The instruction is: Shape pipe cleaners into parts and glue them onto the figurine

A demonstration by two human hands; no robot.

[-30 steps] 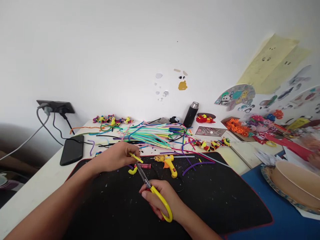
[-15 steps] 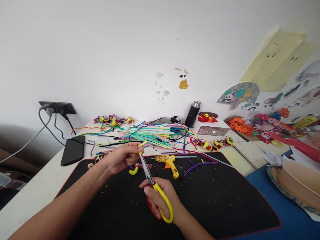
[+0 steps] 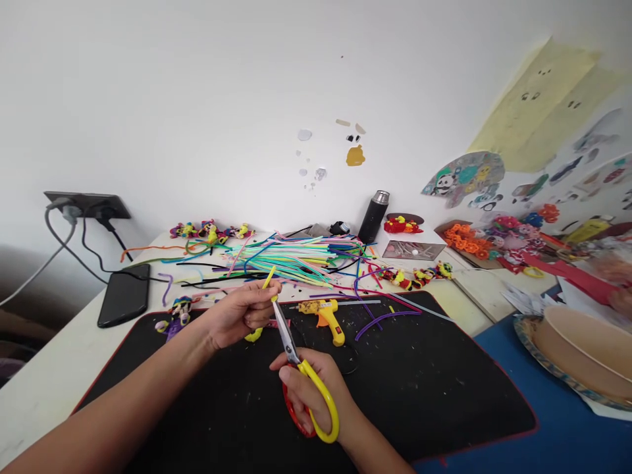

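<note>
My left hand [image 3: 243, 309] pinches a short yellow pipe cleaner [image 3: 269, 277] between thumb and forefinger above the black mat. In my right hand [image 3: 316, 388] is a pair of scissors [image 3: 290, 349], its yellow and red handle loops around my fingers. The blade tips point up and reach the lower end of the yellow piece at my left fingertips. Just behind my left hand, a curled yellow piece [image 3: 253, 335] lies on the mat, partly hidden by the fingers. A yellow hot glue gun [image 3: 323, 316] rests on the mat beyond the scissors.
Behind the mat [image 3: 419, 395] spreads a pile of colored pipe cleaners [image 3: 291, 257]. A phone [image 3: 124, 296] lies at left, beside a small figure [image 3: 176, 316]. A black thermos [image 3: 374, 217] stands at the back. At right are a large bowl [image 3: 587, 342] and another person's hand [image 3: 619, 276].
The view has shifted slightly right. The yellow piece in my left hand now points more upright. My right hand keeps the scissors near it.
</note>
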